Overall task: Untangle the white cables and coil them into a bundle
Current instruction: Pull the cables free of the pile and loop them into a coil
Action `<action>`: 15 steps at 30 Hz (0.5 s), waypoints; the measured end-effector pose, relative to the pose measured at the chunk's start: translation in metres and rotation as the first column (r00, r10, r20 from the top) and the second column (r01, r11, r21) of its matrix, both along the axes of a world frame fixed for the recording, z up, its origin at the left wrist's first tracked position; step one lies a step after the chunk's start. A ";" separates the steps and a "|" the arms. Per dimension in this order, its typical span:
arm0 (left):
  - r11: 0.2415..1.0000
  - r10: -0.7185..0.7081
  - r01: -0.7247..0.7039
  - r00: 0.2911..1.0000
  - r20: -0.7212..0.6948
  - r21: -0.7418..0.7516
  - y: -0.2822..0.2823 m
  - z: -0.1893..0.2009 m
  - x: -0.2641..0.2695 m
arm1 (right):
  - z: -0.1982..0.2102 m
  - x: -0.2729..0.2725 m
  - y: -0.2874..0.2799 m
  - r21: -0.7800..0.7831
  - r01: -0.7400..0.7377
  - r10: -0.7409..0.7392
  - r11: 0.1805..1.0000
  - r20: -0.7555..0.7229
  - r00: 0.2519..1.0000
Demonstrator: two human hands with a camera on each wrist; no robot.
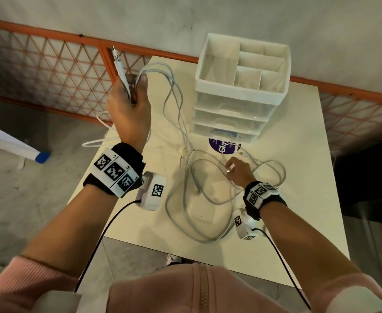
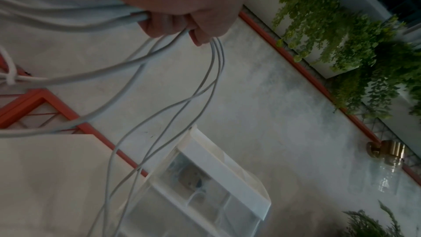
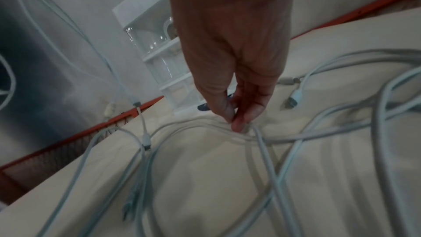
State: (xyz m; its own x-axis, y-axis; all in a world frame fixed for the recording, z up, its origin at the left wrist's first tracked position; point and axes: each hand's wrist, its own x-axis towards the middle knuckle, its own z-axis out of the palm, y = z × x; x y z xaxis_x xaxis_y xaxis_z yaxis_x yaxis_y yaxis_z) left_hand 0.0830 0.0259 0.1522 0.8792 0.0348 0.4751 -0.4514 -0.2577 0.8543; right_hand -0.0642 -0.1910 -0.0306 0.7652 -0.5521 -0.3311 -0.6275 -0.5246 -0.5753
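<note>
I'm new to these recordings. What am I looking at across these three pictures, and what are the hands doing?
No machine here: a person works bare-handed, wearing cameras. The head view looks down from the head; the other two look along each wrist. The left hand is raised, gripping several white cables with plug ends sticking up. The right hand is down on the white table, pinching a strand of the loose tangle. Behind it stands a white drawer organiser. The patterned bands are on the wrists.
</note>
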 end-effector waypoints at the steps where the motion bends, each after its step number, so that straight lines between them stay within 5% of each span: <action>1: 1.000 -0.002 0.002 1.000 0.006 -0.011 -0.002 0.004 0.001 | -0.001 -0.001 -0.003 -0.011 -0.006 0.006 1.000 -0.012 1.000; 7: 0.997 -0.010 0.013 0.999 0.046 -0.070 -0.010 0.018 0.008 | -0.004 -0.003 0.001 -0.134 -0.219 0.214 0.966 -0.054 0.975; 15: 1.000 0.010 -0.010 1.000 0.002 -0.019 -0.004 -0.011 -0.001 | -0.002 0.001 0.015 -0.308 -0.127 0.097 0.943 -0.114 0.989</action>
